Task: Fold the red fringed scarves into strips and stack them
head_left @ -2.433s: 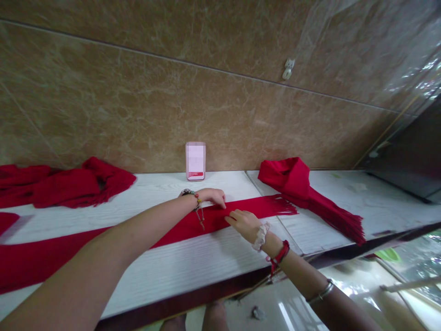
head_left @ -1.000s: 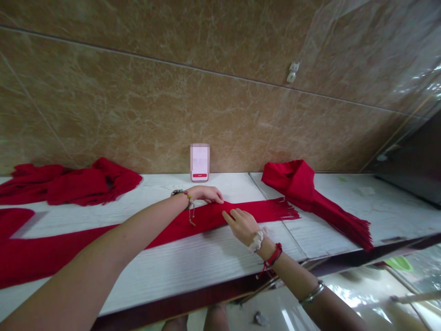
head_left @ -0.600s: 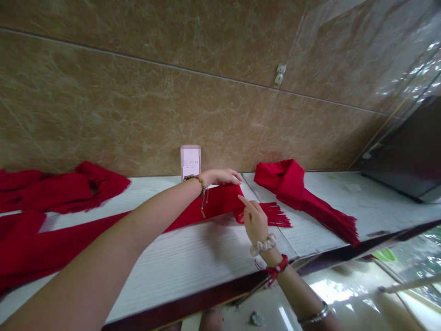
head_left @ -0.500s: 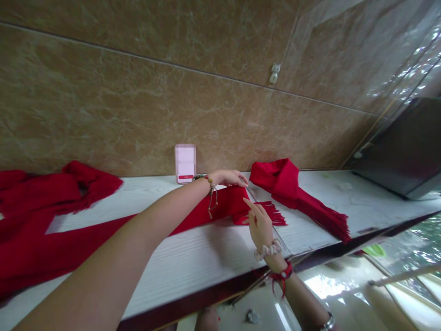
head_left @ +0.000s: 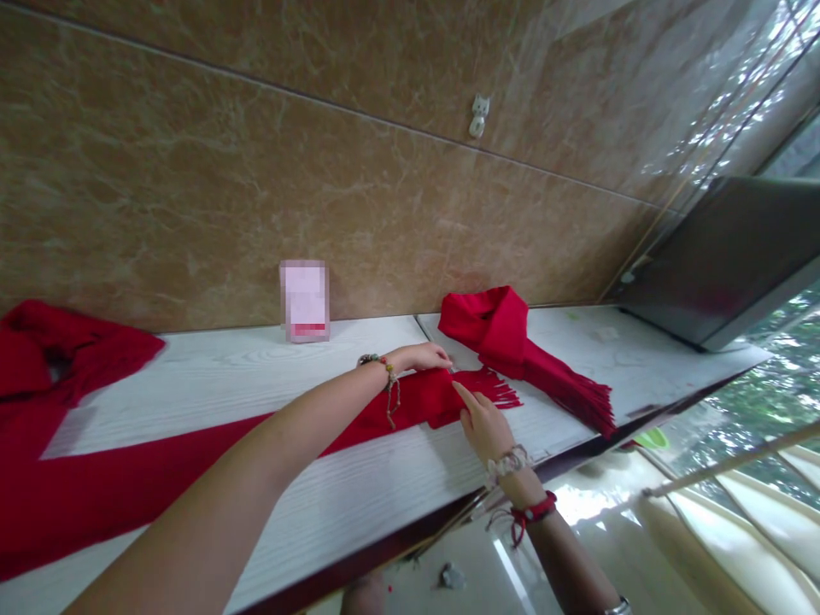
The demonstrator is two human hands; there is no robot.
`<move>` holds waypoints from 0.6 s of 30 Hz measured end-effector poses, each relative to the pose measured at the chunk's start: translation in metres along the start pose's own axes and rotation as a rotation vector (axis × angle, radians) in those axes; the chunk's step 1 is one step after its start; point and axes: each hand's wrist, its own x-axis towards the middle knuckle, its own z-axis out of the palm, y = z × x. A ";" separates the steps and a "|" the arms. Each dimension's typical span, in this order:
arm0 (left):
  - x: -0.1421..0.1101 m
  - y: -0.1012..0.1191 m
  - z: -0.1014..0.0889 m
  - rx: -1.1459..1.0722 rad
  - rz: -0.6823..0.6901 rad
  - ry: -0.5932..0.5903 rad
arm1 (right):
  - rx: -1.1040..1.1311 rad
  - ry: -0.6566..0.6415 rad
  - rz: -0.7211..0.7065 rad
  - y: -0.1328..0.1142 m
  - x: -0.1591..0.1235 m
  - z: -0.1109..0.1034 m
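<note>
A long red scarf (head_left: 237, 433) stretches along the white tabletop, its right end doubled over beside a fringe that points right. My left hand (head_left: 423, 356) grips the far edge of this folded part, fingers bent down at the cloth. On the near side, my right hand (head_left: 487, 425) holds the fold's right edge with its index finger stretched along it; the thumb is partly hidden. A second red scarf (head_left: 503, 329), looped over with its fringe toward the front edge, lies just right of my hands.
A phone-like pink panel (head_left: 305, 299), blurred, leans against the brown marbled wall (head_left: 224, 196). More bunched red cloth (head_left: 96, 346) lies at the left. A dark box-shaped appliance (head_left: 723, 256) stands at the right end of the white table (head_left: 359, 495). A small white cat-shaped piece (head_left: 479, 115) is on the wall.
The camera view has shifted to the right. Both hands stay at the scarf's folded end, which now lies flatter, and the right hand has drawn closer to the fold's edge.
</note>
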 end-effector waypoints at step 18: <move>-0.050 0.000 -0.004 -0.108 -0.235 0.040 | 0.161 -0.043 0.119 0.013 0.011 -0.013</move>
